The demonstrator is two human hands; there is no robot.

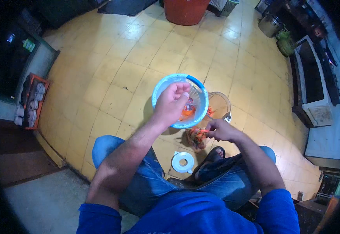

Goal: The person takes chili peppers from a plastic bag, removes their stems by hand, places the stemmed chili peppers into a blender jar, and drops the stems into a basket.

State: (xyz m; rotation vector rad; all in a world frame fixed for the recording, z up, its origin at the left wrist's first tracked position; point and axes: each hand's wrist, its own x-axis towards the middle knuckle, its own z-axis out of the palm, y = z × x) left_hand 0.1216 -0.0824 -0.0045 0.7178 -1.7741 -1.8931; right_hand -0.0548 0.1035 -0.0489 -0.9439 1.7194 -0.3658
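Note:
My left hand (172, 102) is over a light-blue basket (159, 86), its fingers curled towards the thumb; whatever they may hold is hidden. Orange-red pieces (187, 114) lie inside the basket, partly covered by that hand. Close to the basket's lower right, my right hand (221, 130) pinches a slim orange-red chili (203, 130) above a clear plastic bag (196, 141) filled with red and green chilies. Beyond the right hand stands a see-through blender jar (221, 102) with some red pieces in it. A white ring-shaped lid (183, 162) lies between my feet.
Yellow floor tiles (115, 78) surround the basket. A big red-brown tub (185, 11) stands at the far side. On the left is an orange shoe rack (37, 101); on the right are a green gas cylinder (285, 43), a metal pot (270, 25) and a white-framed cabinet (314, 78).

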